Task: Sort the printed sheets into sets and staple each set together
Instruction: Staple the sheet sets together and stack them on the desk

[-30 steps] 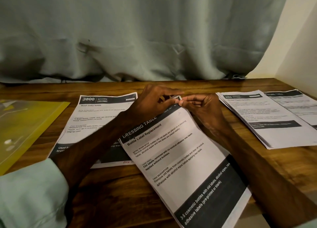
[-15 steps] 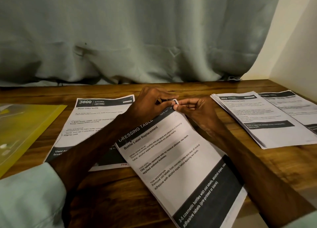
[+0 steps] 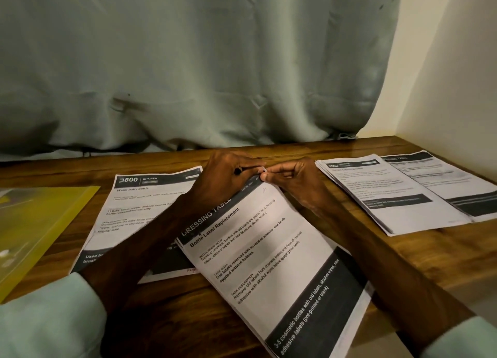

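Nearest, Bottle Label Replacement set point(image 3: 269, 255): lay slanted on wooden table point(image 3: 457, 250), overlapping Wash baby bottle sheet point(image 3: 139, 209).
Left hand point(image 3: 228, 177): pinched set's far corner.
Right hand point(image 3: 295, 183): pinched same corner, fingertips against left's.
Right side: held fanned printed stack point(image 3: 390, 196).
Left side: held yellow folder point(image 3: 40, 228).

1. Dressing Table set point(image 3: 269, 263): white pages with black bands, lying skewed, top corner pinched by left hand point(image 3: 228, 174) and right hand point(image 3: 293, 181).
2. 3800 Kitchen sheet point(image 3: 139, 209): flat, just left of the grip, partly under that set.
3. 2652 stack point(image 3: 390, 196): flat, right of the grip.
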A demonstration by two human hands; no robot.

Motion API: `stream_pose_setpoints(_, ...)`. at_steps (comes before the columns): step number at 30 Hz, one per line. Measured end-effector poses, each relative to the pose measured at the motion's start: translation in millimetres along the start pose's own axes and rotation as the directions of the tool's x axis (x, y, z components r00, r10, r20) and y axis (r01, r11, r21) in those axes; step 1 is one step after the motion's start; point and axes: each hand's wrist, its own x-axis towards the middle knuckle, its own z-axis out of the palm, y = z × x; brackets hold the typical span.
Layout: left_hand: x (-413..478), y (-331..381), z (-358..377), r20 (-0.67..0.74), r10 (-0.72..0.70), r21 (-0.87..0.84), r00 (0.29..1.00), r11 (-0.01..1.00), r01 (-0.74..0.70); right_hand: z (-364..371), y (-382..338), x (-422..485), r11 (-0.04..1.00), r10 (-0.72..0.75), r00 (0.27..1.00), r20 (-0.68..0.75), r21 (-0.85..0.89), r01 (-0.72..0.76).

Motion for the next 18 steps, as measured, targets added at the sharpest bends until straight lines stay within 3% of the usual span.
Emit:
stream_pose_setpoints(5,2.9,11.7,-2.5,-0.012,-0.179,-0.076,0.984,0.981,0.177,-2.8,-9.4,-4.1,1.000,-0.009,1.000,-0.009,0.008,0.009)
stream_pose_setpoints(10,7.1,16.1,-8.3,0.003,-0.194,-0.085,0.981,0.977,0.194,-3.1,-19.9,-6.3,0.999,0.004,1.000,0.025,-0.033,-0.003)
stream_pose_setpoints(15,9.4,20.4,-11.4,-0.012,-0.223,-0.079,0.975,0.972,0.222,-13.5,-35.3,-19.6,0.978,0.196,0.938,0.286,-0.127,-0.166)
stream_pose_setpoints(18,9.8,21.7,-10.8,0.007,-0.280,-0.110,0.960,0.954,0.279,-17.3,-34.3,-26.7,0.977,0.181,0.941,0.285,-0.163,-0.138)
